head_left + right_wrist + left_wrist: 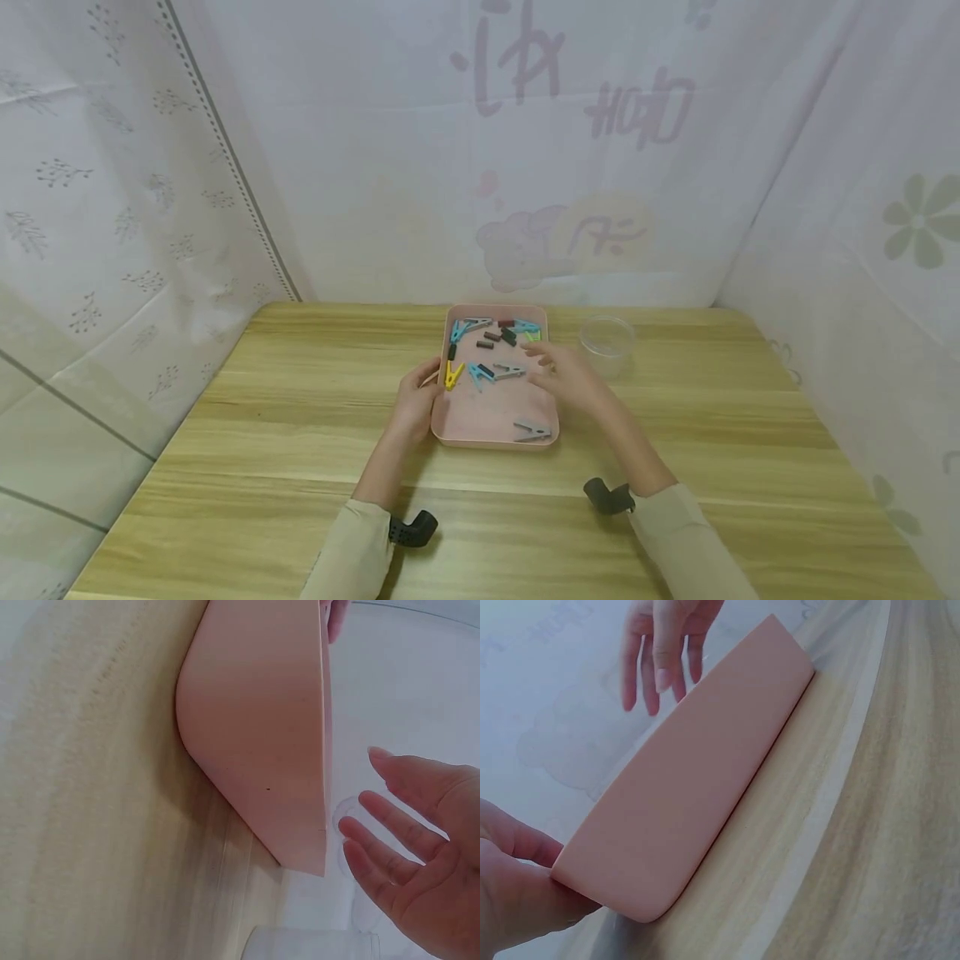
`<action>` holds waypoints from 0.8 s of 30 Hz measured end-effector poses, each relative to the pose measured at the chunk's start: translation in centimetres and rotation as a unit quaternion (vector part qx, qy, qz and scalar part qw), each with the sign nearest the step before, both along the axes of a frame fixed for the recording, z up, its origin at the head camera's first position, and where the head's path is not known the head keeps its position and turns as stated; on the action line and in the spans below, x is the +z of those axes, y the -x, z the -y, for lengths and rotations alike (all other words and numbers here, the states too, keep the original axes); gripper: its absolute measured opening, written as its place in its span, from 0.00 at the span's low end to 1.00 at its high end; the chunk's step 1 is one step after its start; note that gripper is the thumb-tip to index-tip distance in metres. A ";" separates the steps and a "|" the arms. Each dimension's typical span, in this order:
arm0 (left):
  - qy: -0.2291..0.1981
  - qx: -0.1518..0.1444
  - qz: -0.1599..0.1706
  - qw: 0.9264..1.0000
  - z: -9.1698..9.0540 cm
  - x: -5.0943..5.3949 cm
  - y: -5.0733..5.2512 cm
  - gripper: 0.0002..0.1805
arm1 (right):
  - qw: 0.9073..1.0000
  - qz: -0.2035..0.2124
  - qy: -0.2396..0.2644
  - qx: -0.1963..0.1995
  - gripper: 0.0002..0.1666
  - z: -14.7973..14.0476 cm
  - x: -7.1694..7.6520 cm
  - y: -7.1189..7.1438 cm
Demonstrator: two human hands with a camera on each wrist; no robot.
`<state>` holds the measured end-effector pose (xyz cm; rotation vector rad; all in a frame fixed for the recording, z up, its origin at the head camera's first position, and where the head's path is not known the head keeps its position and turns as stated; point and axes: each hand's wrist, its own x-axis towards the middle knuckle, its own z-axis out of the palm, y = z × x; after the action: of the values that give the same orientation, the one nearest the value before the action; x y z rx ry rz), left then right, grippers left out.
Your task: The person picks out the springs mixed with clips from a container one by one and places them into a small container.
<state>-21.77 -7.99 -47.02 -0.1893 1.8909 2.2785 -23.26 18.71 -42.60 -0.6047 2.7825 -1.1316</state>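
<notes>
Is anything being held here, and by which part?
The left hand grips the pink tray by its left side wall; the right hand holds nothing.

Under soft, dim light, a wood-grain desk (720, 392) spreads out toward six o'clock, backed at twelve by a whitish backdrop (360, 167) with faded lettering (517, 62) and a cloud print (506, 242), flanked at ten by a sprigged cloth (97, 233) and at three by a pale sheet (847, 275) bearing a green flower (921, 221).
</notes>
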 end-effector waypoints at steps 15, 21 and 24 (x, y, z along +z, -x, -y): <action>0.019 -0.006 0.002 1.000 0.5 0.1 0.1 0.31 | 0.999 0.003 -0.038 0.032 0.26 0.9 0.3 2.8; 0.076 -0.023 -0.018 0.997 1.0 0.3 0.0 0.29 | 0.998 0.020 -0.032 0.043 0.24 1.1 0.2 3.2; 0.084 -0.027 -0.025 0.996 1.2 0.5 -0.1 0.28 | 0.998 0.032 -0.026 0.041 0.24 1.3 0.1 3.4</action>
<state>-21.64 -9.15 -46.55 -0.1029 2.0867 2.1078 -26.69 17.44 -42.47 -0.6595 2.6962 -1.0416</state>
